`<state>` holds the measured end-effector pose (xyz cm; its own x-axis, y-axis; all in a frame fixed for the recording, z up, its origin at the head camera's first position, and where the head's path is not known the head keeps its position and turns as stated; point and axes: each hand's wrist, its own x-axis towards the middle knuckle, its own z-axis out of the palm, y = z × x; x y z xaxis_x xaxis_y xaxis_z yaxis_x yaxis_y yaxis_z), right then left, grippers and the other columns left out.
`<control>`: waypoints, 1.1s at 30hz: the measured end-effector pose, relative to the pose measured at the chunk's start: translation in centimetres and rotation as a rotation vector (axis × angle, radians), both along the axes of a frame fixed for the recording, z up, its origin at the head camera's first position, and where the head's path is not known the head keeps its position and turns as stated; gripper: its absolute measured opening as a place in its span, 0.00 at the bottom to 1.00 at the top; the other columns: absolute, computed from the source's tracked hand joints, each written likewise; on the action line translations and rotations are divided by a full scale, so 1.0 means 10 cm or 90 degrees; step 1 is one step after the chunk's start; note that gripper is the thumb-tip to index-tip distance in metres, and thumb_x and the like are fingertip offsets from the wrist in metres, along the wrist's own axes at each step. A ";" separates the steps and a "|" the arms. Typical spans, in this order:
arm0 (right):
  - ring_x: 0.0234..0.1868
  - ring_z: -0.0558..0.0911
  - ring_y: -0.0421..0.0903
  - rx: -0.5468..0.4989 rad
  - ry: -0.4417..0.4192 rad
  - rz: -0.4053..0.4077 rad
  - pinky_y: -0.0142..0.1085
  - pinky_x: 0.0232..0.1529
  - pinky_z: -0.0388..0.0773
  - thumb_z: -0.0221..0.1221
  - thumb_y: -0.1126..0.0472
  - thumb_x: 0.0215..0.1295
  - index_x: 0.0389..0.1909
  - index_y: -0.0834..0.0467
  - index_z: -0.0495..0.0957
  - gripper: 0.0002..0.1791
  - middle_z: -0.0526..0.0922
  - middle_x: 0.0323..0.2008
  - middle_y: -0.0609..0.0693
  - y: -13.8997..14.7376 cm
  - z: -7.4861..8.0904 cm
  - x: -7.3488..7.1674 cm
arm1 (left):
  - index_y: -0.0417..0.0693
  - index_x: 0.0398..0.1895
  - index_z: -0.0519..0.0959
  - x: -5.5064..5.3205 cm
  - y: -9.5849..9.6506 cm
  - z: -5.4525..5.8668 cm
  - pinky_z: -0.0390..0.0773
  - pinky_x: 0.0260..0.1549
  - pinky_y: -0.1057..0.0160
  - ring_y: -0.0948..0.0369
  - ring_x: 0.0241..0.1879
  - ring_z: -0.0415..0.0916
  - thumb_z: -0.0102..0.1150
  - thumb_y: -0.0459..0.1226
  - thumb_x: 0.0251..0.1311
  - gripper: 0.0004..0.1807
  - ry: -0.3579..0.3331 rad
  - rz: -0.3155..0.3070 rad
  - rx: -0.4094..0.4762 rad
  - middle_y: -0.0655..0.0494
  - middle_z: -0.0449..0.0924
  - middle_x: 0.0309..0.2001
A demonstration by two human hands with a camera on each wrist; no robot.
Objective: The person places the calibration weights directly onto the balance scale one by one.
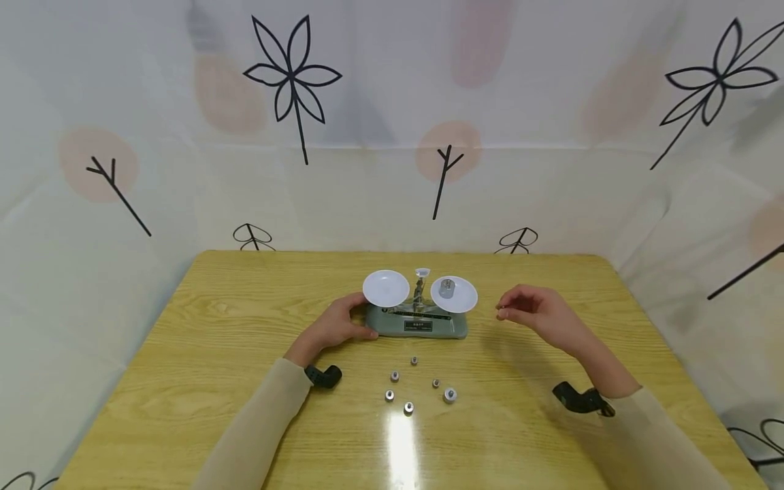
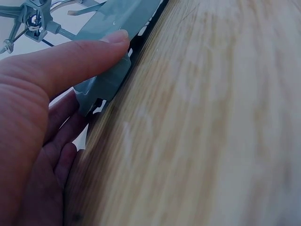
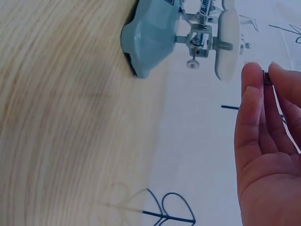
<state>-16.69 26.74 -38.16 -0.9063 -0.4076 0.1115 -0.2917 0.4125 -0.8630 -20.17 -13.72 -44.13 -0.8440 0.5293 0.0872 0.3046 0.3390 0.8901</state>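
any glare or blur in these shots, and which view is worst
Head view: sharp, but a bright glare streak on the table below the small weights, and the backdrop's edges bend. Left wrist view: worst, the left hand dark and soft, wood grain smeared. Right wrist view: balance scale slightly soft.

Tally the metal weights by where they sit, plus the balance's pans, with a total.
Loose weights on the table: 6 (first at)
Weight on the right pan: 1
White pans: 2 (left pan)
Total: 9
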 end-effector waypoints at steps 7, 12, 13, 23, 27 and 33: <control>0.38 0.84 0.42 0.022 0.017 -0.022 0.32 0.40 0.82 0.62 0.68 0.68 0.42 0.65 0.80 0.05 0.83 0.40 0.61 0.00 0.07 -0.02 | 0.37 0.66 0.72 -0.01 -0.01 0.01 0.63 0.66 0.45 0.47 0.65 0.67 0.76 0.27 0.48 0.38 0.006 -0.001 0.001 0.42 0.73 0.64; 0.38 0.83 0.42 0.039 0.024 -0.041 0.32 0.39 0.82 0.62 0.66 0.68 0.42 0.63 0.80 0.06 0.83 0.41 0.60 0.00 0.10 -0.03 | 0.37 0.66 0.72 -0.01 -0.01 0.02 0.63 0.66 0.44 0.46 0.64 0.67 0.75 0.26 0.48 0.38 0.006 0.003 0.002 0.42 0.73 0.63; 0.38 0.83 0.42 0.043 0.026 -0.043 0.32 0.39 0.82 0.62 0.65 0.68 0.42 0.64 0.80 0.06 0.83 0.41 0.59 -0.01 0.11 -0.04 | 0.37 0.66 0.72 0.00 -0.01 0.02 0.63 0.66 0.44 0.46 0.64 0.67 0.75 0.26 0.48 0.38 0.005 0.003 0.002 0.42 0.73 0.63; 0.40 0.83 0.42 0.062 0.030 -0.048 0.32 0.41 0.81 0.62 0.63 0.70 0.43 0.62 0.81 0.06 0.83 0.43 0.60 -0.03 0.17 -0.11 | 0.37 0.66 0.72 0.00 -0.01 0.01 0.62 0.67 0.45 0.47 0.65 0.66 0.75 0.27 0.48 0.38 -0.004 0.003 0.003 0.43 0.73 0.64; 0.41 0.83 0.44 0.064 0.037 -0.041 0.33 0.42 0.81 0.62 0.64 0.70 0.44 0.62 0.81 0.07 0.83 0.44 0.60 -0.06 0.19 -0.13 | 0.37 0.67 0.72 0.00 -0.01 0.00 0.62 0.66 0.46 0.48 0.66 0.66 0.76 0.27 0.48 0.39 -0.003 0.003 0.000 0.43 0.73 0.64; 0.43 0.83 0.51 0.073 0.036 -0.025 0.33 0.43 0.81 0.63 0.62 0.69 0.44 0.60 0.82 0.07 0.83 0.45 0.59 -0.10 0.21 -0.18 | 0.37 0.67 0.72 0.00 0.00 -0.01 0.63 0.66 0.45 0.47 0.66 0.66 0.76 0.27 0.48 0.39 0.001 -0.003 0.005 0.43 0.73 0.64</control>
